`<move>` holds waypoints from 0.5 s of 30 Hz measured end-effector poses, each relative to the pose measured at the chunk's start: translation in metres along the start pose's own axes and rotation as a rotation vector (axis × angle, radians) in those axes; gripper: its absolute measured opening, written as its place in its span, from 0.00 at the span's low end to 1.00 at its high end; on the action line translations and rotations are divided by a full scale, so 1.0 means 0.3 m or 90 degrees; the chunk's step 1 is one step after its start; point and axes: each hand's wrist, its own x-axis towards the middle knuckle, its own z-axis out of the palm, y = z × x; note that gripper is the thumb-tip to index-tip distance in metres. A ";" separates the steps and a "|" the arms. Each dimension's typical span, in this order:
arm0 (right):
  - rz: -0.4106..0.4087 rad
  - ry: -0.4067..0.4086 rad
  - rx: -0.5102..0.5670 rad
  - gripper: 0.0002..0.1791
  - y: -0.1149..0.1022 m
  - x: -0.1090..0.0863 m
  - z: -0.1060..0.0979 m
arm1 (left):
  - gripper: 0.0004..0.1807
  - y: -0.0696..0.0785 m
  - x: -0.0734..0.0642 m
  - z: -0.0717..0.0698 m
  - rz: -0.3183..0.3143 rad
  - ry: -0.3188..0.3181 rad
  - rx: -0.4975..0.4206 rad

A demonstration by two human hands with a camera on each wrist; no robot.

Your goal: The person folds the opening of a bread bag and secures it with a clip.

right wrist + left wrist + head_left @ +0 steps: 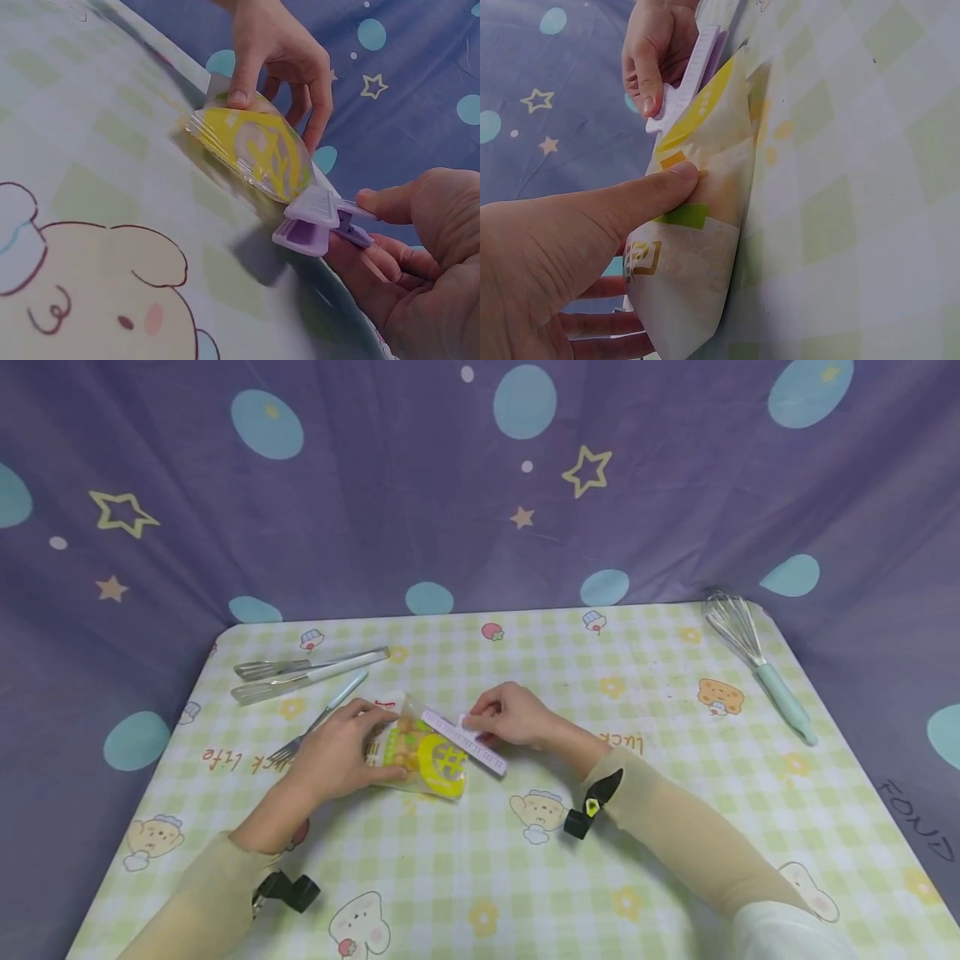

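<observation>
A clear snack bag (441,767) with yellow and green print lies at the middle of the table, pale pieces showing inside. My left hand (339,750) grips it, thumb on the near face and fingers round the far side, as the left wrist view shows. Between thumb and fingers, my right hand (516,714) pinches the handles of a long lilac bag clip (467,742). In the right wrist view the clip's jaws (307,217) stand apart beside the bag's edge. Whether any film lies between those jaws I cannot tell.
Left of the bag lie a fork (324,717) with a pale blue handle and metal tongs (311,672). A whisk (761,664) with a mint handle lies near the right edge. A checked cloth (570,893) covers the table; a purple curtain (420,493) hangs behind.
</observation>
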 end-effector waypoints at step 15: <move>-0.015 0.007 0.036 0.11 -0.016 0.048 0.018 | 0.46 -0.003 0.007 0.001 -0.005 -0.006 -0.002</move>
